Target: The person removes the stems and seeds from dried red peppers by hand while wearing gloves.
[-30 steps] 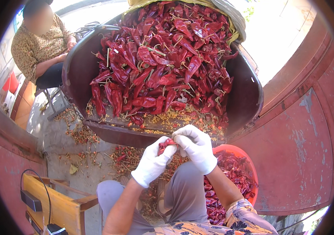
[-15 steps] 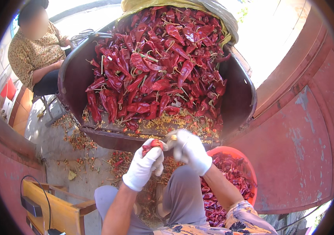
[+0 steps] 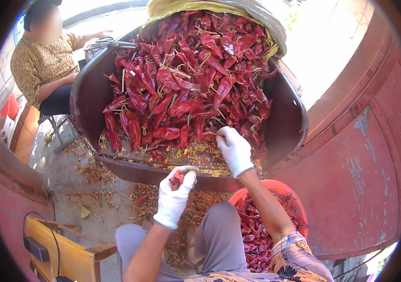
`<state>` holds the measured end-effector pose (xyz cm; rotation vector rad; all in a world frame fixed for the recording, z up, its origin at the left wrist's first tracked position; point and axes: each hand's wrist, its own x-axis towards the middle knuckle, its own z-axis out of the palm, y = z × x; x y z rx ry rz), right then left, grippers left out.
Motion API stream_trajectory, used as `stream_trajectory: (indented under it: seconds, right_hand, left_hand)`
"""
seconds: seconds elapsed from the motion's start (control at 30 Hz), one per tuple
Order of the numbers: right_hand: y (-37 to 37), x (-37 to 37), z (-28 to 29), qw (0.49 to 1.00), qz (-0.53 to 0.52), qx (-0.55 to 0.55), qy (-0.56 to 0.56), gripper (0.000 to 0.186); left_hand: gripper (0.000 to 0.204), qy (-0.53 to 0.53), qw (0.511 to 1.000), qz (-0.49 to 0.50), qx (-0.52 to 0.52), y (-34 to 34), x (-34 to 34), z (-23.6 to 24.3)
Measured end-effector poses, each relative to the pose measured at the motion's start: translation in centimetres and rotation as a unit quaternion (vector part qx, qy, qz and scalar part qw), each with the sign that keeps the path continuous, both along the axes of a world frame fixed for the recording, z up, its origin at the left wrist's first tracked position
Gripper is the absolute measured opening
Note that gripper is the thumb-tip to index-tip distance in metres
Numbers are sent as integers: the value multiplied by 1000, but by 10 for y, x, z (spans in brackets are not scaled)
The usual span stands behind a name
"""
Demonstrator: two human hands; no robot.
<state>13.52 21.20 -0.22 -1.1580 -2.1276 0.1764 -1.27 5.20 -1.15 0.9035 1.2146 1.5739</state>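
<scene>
Both my hands wear white gloves. My left hand (image 3: 172, 195), in front of the metal container's near edge, is curled around a dried red chili pepper (image 3: 177, 180); the fingers cover much of it. Farther forward and to the right, my right hand (image 3: 234, 149) reaches over the container's near edge to the front of a large heap of dried red chili peppers (image 3: 181, 70). Its thumb and fingers pinch one chili pepper (image 3: 210, 134) at the heap's lower edge. Yellow seeds (image 3: 200, 160) and stem bits lie on the container floor below the heap.
The dark red metal container (image 3: 87, 89) holds the heap, with a yellowish sack (image 3: 275, 35) behind. A red tub (image 3: 303, 211) of chili peppers stands by my right knee. A wooden stool (image 3: 73, 249) is at lower left. Another person (image 3: 45, 61) sits far left. Stems litter the ground.
My right hand has moved away from the left, forward to the heap. My left hand has stayed near its place with a piece of chili in it. The other person's arm has reached outward.
</scene>
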Motion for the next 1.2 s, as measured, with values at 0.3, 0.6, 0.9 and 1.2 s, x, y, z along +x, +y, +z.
stream_trajectory:
  seconds: [0.3,0.6,0.9,1.2]
  right_hand:
    - [-33,9,37,864,121,-438,216,15]
    - [-48,7,41,845,117,-467,231,26]
    - [-78,-5,38,877,217,-368,220,23]
    - [-102,-4,22,864,173,-379,283,10]
  left_hand:
    - [56,267,943,105,168,3,8,9]
    - [28,-53,999,2,-4,5,-1,0]
    - [20,-51,997,-52,-39,0,2,4]
    - [10,-102,983,-107,-110,-12,5,13]
